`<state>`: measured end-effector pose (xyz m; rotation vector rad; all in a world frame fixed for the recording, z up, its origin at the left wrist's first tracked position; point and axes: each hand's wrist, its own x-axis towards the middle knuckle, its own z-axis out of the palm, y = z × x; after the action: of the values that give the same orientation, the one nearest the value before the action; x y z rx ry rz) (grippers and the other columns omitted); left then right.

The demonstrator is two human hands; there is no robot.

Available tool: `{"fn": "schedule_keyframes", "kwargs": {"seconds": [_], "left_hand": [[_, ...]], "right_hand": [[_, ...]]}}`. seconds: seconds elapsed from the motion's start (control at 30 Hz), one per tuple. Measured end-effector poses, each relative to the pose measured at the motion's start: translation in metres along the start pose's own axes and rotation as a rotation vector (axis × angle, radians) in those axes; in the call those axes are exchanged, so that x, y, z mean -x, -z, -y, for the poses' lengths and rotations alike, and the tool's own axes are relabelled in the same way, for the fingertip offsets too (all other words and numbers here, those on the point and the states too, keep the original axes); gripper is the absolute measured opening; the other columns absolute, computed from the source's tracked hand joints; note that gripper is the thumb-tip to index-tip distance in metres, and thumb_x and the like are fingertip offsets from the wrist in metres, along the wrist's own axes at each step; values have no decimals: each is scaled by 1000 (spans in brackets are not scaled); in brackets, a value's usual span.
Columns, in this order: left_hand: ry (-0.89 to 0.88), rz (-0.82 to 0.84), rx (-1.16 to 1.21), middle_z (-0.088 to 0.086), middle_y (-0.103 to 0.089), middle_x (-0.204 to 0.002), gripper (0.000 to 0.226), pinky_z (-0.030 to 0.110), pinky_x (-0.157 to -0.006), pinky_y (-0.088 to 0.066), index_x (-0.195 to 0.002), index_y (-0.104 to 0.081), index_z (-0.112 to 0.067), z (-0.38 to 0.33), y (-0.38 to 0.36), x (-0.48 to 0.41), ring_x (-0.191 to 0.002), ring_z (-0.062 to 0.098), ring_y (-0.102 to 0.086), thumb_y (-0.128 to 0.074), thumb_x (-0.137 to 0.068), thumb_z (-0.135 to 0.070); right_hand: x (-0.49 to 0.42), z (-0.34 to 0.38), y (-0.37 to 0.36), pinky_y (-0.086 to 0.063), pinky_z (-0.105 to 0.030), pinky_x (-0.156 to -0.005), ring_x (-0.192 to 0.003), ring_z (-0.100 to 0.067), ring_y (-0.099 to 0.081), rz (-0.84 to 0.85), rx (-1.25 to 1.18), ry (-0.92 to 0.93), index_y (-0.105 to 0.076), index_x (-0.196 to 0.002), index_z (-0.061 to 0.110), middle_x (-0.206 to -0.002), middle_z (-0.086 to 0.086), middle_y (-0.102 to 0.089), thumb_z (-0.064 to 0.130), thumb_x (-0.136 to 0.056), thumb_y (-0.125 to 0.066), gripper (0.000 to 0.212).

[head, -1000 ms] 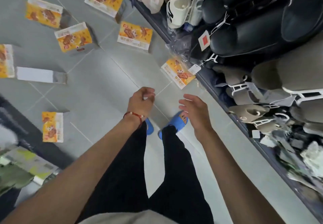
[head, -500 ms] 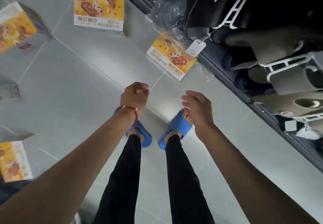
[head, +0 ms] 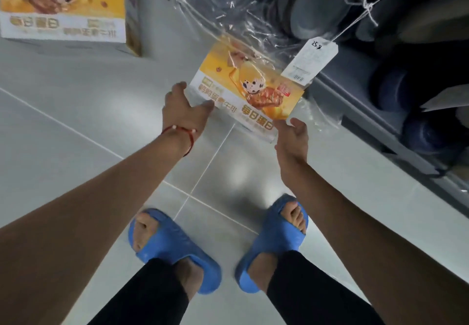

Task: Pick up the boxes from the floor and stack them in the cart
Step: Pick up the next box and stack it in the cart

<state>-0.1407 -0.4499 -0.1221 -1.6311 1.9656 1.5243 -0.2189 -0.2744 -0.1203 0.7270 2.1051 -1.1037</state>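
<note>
You're bent right over the box (head: 248, 91) now. It lies face up on the floor (head: 76, 126), hard against the foot of the shelf (head: 375, 111), with its far end tucked under a sheet of loose plastic (head: 228, 12) and a price tag (head: 309, 60) hanging over its far right corner. Your left hand (head: 184, 110) is spread wide at the near left corner, with the thumb on or just at the near edge; motion blur makes real contact hard to call. Your right hand (head: 291, 134) is open too, fingers relaxed, just beside the near right corner, and nothing is gripped yet. It looks like a printed carton, so expect it to be stiff, fairly light and a bit slick on that glossy face. Don't pinch the top. Take it by the two opposite sides, palms in, and work your fingertips under the bottom edge so it can't slide out. Draw it towards your feet before you raise it, because the plastic and the tag string could drag along or snag. A second box (head: 63, 5) waits on the floor to the upper left, well apart from this one. The cart isn't in view, so I can't tell how full it is.
</note>
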Motion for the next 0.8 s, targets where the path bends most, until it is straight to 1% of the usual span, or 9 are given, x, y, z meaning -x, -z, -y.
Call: {"fn": "schedule_keyframes", "kwargs": {"seconds": [0.1, 0.17, 0.23, 0.3, 0.4, 0.47, 0.53, 0.63, 0.8], "left_hand": [[-58, -18, -3, 8, -44, -149, 76, 41, -115, -35, -152, -35, -21, 3, -14, -42, -136, 28, -45, -72, -87, -34], [-81, 31, 21, 3, -50, -145, 72, 35, -112, -38, -150, -38, -23, 3, -21, -59, -133, 22, -49, -71, -88, -35], [-95, 74, 50, -4, -61, -129, 60, 28, -102, -44, -140, -50, -26, 3, -25, -71, -123, 19, -57, -72, -86, -38], [-102, 57, 56, -6, -68, -117, 54, 30, -96, -50, -125, -60, -28, 4, -25, -79, -111, 18, -64, -72, -76, -46], [-63, 29, 53, -5, -71, -110, 45, 31, -90, -52, -113, -62, -28, 4, -22, -80, -101, 17, -67, -73, -73, -46], [-26, 14, 45, -6, -70, -108, 42, 27, -84, -50, -112, -60, -27, 4, -21, -76, -97, 16, -66, -75, -76, -43], [9, -6, 25, -7, -69, -105, 41, 27, -84, -48, -113, -59, -27, 8, -19, -66, -96, 17, -65, -74, -78, -42], [58, -14, -2, -7, -67, -104, 44, 28, -86, -47, -117, -57, -26, 21, -10, -45, -96, 19, -62, -75, -79, -40], [178, -6, -15, -2, -65, -105, 48, 28, -84, -42, -114, -53, -21, 60, 1, -10, -97, 23, -60, -77, -80, -43]], "right_hand": [[-34, -7, -19, -53, -50, -104, -113, -25, -66, 1, -77, -41, -51, -137, 27, -127, -3, -70, 45, -90, -65, 52], [-48, -10, -26, -54, -48, -100, -105, -23, -69, 30, -91, -40, -55, -129, 30, -116, -1, -74, 45, -91, -63, 42], [-57, -11, -29, -54, -42, -91, -99, -19, -70, 47, -97, -23, -57, -127, 34, -110, 2, -74, 47, -93, -62, 37], [-63, -12, -30, -49, -36, -83, -96, -16, -69, 56, -119, -17, -58, -129, 34, -109, 3, -74, 44, -94, -64, 37], [-59, -13, -32, -48, -34, -79, -93, -17, -70, 70, -140, -31, -57, -126, 29, -109, 0, -74, 37, -89, -68, 39], [-51, -14, -34, -52, -38, -82, -92, -21, -72, 56, -130, -62, -56, -120, 26, -107, -4, -75, 40, -80, -70, 45], [-43, -17, -34, -56, -41, -86, -92, -24, -74, 51, -117, -94, -55, -116, 24, -103, -6, -76, 44, -72, -70, 50], [-28, -25, -29, -55, -39, -84, -90, -22, -74, 81, -80, -113, -55, -118, 21, -101, -5, -77, 45, -72, -73, 55], [-11, -42, -19, -47, -29, -68, -82, -18, -71, 145, -10, -131, -54, -120, 18, -97, -3, -74, 33, -85, -75, 43]]}}
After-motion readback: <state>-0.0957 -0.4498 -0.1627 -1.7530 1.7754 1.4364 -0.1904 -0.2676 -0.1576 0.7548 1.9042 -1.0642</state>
